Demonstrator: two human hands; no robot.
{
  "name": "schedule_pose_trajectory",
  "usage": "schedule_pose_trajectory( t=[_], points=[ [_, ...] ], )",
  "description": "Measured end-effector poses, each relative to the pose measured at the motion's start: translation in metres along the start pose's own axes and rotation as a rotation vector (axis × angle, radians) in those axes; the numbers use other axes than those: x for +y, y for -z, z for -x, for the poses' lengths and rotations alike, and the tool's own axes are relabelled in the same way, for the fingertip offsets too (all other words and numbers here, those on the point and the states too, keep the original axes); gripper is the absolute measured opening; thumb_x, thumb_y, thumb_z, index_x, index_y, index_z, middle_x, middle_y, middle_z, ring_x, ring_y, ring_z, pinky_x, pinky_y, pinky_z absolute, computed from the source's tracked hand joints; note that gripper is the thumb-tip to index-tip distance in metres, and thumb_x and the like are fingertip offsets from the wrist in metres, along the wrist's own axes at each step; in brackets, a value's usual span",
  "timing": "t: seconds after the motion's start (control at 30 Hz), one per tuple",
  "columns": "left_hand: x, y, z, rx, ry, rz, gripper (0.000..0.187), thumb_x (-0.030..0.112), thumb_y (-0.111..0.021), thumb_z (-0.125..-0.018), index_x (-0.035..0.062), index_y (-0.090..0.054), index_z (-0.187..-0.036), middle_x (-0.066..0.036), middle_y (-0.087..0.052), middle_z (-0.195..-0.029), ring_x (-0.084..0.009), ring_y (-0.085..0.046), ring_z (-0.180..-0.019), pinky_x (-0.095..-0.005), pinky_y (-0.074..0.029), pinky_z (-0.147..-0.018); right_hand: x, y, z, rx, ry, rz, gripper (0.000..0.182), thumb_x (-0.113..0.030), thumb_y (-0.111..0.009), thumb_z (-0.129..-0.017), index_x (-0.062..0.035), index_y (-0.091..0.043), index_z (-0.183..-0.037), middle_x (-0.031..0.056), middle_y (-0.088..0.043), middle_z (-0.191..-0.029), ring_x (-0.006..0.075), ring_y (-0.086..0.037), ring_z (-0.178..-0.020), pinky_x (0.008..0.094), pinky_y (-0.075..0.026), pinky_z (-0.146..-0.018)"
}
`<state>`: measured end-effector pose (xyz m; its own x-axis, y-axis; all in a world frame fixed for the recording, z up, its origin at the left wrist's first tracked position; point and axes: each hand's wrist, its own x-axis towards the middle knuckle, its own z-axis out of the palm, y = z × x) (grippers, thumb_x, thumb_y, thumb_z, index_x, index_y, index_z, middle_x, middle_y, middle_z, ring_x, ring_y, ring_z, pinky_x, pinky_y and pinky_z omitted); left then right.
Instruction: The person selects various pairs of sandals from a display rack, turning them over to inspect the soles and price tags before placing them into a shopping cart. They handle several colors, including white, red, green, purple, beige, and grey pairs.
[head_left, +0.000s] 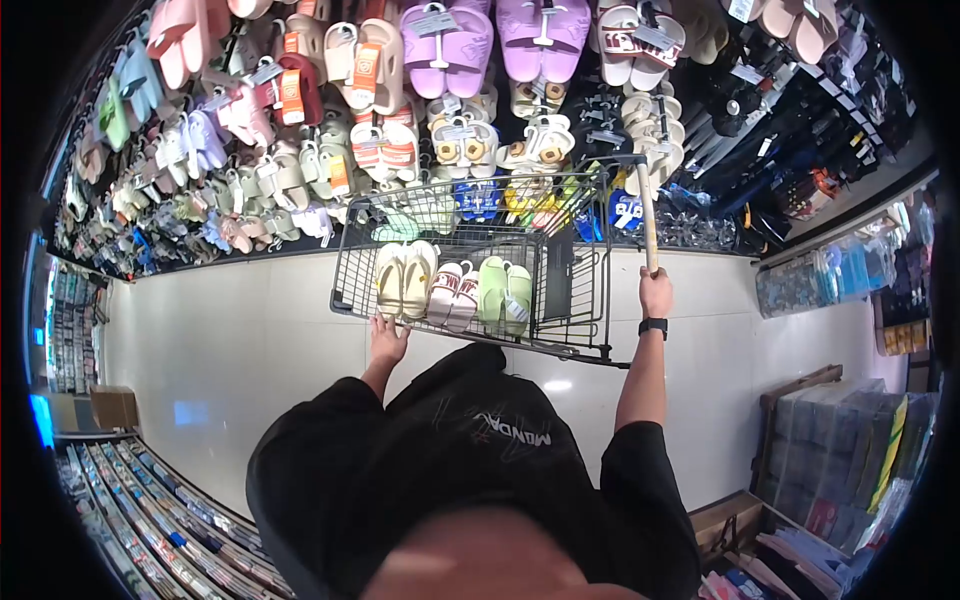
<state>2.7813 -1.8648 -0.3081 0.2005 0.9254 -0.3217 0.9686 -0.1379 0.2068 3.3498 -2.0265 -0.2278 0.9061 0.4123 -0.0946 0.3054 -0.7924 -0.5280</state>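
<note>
A black wire shopping cart (570, 285) stands in front of me. My right hand (656, 291) is wrapped round the near end of its pale handle bar (649, 215). At the cart's near left side is my left hand (389, 340), fingers pointing up at the rim beside the cream slippers; the fingers look apart. Inside the cart, in a row, lie cream slippers (405, 283), white slippers with dark red lettering (454, 297) and light green slippers (504, 296) with a white tag.
Behind the cart a wall of hanging slippers (447, 48) spans the view. Clear plastic boxes (825, 445) stand at the lower right, a packed shelf (165, 510) at the lower left, and a cardboard box (114, 408) at the left. Pale floor tiles (240, 340) surround me.
</note>
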Motion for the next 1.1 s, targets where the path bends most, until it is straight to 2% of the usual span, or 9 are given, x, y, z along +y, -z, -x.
schedule_pose_trajectory(
  t=[0.33, 0.47, 0.57, 0.67, 0.7, 0.83, 0.9, 0.97, 1.1],
  points=[
    [-0.063, 0.000, -0.021, -0.009, 0.068, 0.117, 0.078, 0.052, -0.057, -0.088, -0.0036, -0.040, -0.140, -0.030, -0.016, -0.153, -0.0490, -0.009, -0.142, -0.0463, -0.015, -0.118, -0.038, -0.020, 0.049, 0.021, 0.009, -0.071, 0.037, -0.038, -0.064, -0.083, -0.0024, -0.065, -0.094, 0.0218, -0.069, -0.084, 0.0410, -0.066, -0.085, 0.0494, -0.051, -0.077],
    [-0.064, 0.035, -0.063, -0.282, 0.106, -0.016, 0.080, 0.052, -0.063, -0.082, -0.0005, -0.043, -0.139, -0.028, -0.039, -0.144, -0.0405, -0.031, -0.138, -0.0460, -0.021, -0.116, -0.054, -0.043, 0.056, 0.345, 0.070, -0.106, 0.030, -0.024, -0.067, -0.081, 0.0002, -0.065, -0.099, 0.0187, -0.066, -0.094, 0.0385, -0.062, -0.090, 0.0469, -0.048, -0.080],
    [0.006, 0.061, -0.150, 0.113, -0.257, 0.225, 0.065, 0.036, -0.066, -0.081, -0.0037, -0.050, -0.130, -0.029, -0.052, -0.130, -0.0397, -0.048, -0.124, -0.0428, -0.038, -0.106, -0.158, -0.017, 0.046, 0.494, 0.412, -0.285, 0.022, -0.014, -0.065, -0.083, 0.0011, -0.064, -0.100, 0.0171, -0.063, -0.095, 0.0341, -0.059, -0.092, 0.0425, -0.046, -0.083],
    [0.137, 0.163, -0.238, 0.422, -0.594, 0.480, 0.050, 0.021, -0.065, -0.083, -0.0058, -0.053, -0.123, -0.024, -0.059, -0.111, -0.0402, -0.054, -0.108, -0.0451, -0.043, -0.095, -0.328, 0.015, 0.029, 0.193, 0.679, -0.814, 0.014, -0.010, -0.064, -0.089, 0.0022, -0.065, -0.097, 0.0100, -0.066, -0.087, 0.0159, -0.061, -0.078, 0.0289, -0.048, -0.072],
    [0.175, 0.191, -0.265, 0.551, -0.698, 0.541, 0.049, 0.018, -0.064, -0.081, -0.0049, -0.053, -0.124, -0.023, -0.058, -0.104, -0.0392, -0.054, -0.103, -0.0459, -0.044, -0.091, -0.378, 0.017, 0.012, 0.230, 0.722, -0.702, 0.015, -0.011, -0.063, -0.090, 0.0023, -0.066, -0.095, 0.0101, -0.068, -0.088, 0.0140, -0.062, -0.078, 0.0288, -0.049, -0.072],
    [0.261, 0.244, -0.366, 0.887, -0.842, 0.532, 0.047, 0.016, -0.066, -0.078, 0.0001, -0.056, -0.121, -0.017, -0.056, -0.092, -0.0369, -0.053, -0.089, -0.0467, -0.041, -0.079, -0.545, -0.005, -0.070, 0.239, 1.082, -0.607, 0.023, -0.016, -0.061, -0.086, 0.0013, -0.068, -0.101, 0.0172, -0.069, -0.100, 0.0284, -0.067, -0.092, 0.0357, -0.051, -0.081],
    [0.282, 0.242, -0.413, 1.038, -0.846, 0.519, 0.047, 0.027, -0.072, -0.074, 0.0021, -0.059, -0.111, -0.016, -0.057, -0.094, -0.0366, -0.054, -0.088, -0.0482, -0.040, -0.076, -0.594, -0.017, -0.090, 0.058, 0.983, -0.464, 0.024, -0.017, -0.062, -0.081, -0.0030, -0.070, -0.098, 0.0189, -0.070, -0.093, 0.0315, -0.067, -0.090, 0.0392, -0.052, -0.083],
    [0.296, 0.267, -0.418, 1.069, -0.816, 0.542, 0.050, 0.032, -0.073, -0.072, 0.0008, -0.060, -0.108, -0.018, -0.059, -0.091, -0.0377, -0.056, -0.087, -0.0495, -0.040, -0.075, -0.617, -0.035, -0.108, 0.103, 1.152, -0.418, 0.021, -0.020, -0.064, -0.080, -0.0052, -0.072, -0.093, 0.0154, -0.071, -0.089, 0.0322, -0.067, -0.083, 0.0362, -0.053, -0.077],
    [0.296, 0.272, -0.438, 1.188, -0.891, 0.593, 0.042, 0.033, -0.072, -0.072, 0.0009, -0.062, -0.097, -0.020, -0.061, -0.086, -0.0402, -0.057, -0.081, -0.0501, -0.042, -0.070, -0.630, -0.032, -0.099, -0.142, 0.939, -0.470, 0.022, -0.021, -0.074, -0.078, -0.0035, -0.072, -0.091, 0.0110, -0.071, -0.083, 0.0210, -0.067, -0.076, 0.0314, -0.052, -0.071]
  ],
)
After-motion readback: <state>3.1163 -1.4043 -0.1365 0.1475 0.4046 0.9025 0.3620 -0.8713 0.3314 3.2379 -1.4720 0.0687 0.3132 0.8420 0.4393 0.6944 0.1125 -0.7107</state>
